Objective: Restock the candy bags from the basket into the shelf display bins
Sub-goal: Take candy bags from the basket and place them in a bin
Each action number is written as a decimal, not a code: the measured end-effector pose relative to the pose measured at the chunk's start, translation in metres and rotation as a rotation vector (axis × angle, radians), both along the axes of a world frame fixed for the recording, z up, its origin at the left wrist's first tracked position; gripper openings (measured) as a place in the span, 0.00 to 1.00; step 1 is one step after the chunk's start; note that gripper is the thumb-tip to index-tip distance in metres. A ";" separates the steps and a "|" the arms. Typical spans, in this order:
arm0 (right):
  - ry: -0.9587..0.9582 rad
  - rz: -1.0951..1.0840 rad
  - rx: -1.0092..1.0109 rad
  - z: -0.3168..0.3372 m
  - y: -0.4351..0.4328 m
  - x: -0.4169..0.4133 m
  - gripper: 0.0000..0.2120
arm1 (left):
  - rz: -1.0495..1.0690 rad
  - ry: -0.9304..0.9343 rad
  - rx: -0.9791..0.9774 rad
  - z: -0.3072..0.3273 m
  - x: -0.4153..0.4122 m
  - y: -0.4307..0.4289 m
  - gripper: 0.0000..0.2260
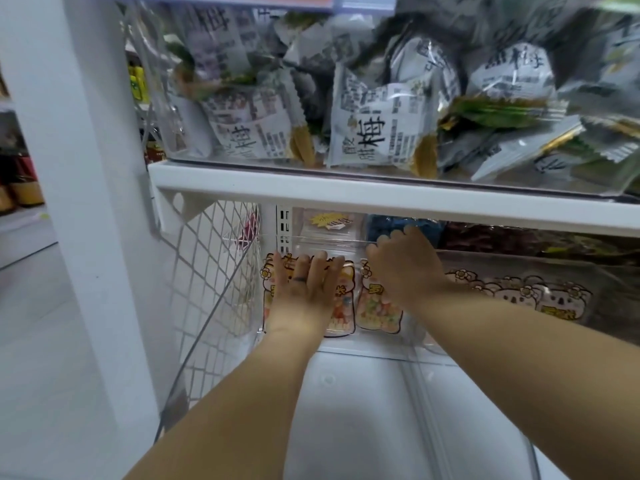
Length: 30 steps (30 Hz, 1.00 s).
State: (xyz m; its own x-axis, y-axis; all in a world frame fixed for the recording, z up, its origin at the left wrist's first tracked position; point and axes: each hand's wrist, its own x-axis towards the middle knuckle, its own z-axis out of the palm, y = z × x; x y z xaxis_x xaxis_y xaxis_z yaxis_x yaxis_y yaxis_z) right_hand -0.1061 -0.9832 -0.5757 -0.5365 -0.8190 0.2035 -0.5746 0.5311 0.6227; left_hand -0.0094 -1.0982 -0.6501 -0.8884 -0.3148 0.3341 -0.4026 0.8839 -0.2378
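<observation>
Head view, L→R. White shelf upright (69,168) at far left, then a wire mesh side panel (214,271).

Upper clear bin (162,109): packed w/ grey-white plum candy packs (374,133), piled loose. Nothing being done there.

Below the white shelf edge (381,199), the left display bin (346,393) holds cartoon-print candy bags (377,306), side by side at its far end, faces toward cam.

Left hand (304,282): flat, fingers straight, pressing on the leftmost bags, no grip.

Right hand (405,261): just right of it, back toward cam. Its fingers go over the bags' top edge and out of sight, so can't tell if it's gripping or loose.

Step, my read: seating/squaring bags that are in the bin, i.e. the tail of a place, not a pick.

Next move prob needs:
- let go w/o tipping the row
- pull both hands back toward near side, staying low under the shelf edge
- go to the basket for more (basket not in frame, so position unknown)

Right display bin (519,258) has more of the same cartoon bags (519,299). Farther back sit a blue pack (419,225) and dark red packs (491,239), too blurred to ID.
</observation>
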 end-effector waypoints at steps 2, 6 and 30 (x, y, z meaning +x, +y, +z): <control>-0.114 -0.004 -0.085 -0.001 0.002 0.002 0.19 | -0.026 0.044 0.015 -0.006 -0.001 -0.003 0.40; -0.377 -0.038 -0.326 0.002 0.008 0.013 0.23 | -0.062 0.120 0.002 -0.014 -0.003 -0.006 0.44; -0.709 -0.121 0.251 0.001 0.032 0.055 0.23 | -0.041 -0.110 0.042 0.011 0.009 0.006 0.39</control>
State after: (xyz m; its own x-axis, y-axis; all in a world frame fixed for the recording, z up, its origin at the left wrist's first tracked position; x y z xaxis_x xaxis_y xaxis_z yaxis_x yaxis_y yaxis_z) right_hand -0.0515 -0.9514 -0.5743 -0.5586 -0.7222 -0.4079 -0.8287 0.5070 0.2370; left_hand -0.0001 -1.0923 -0.6388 -0.9315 -0.2889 0.2211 -0.3392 0.9093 -0.2411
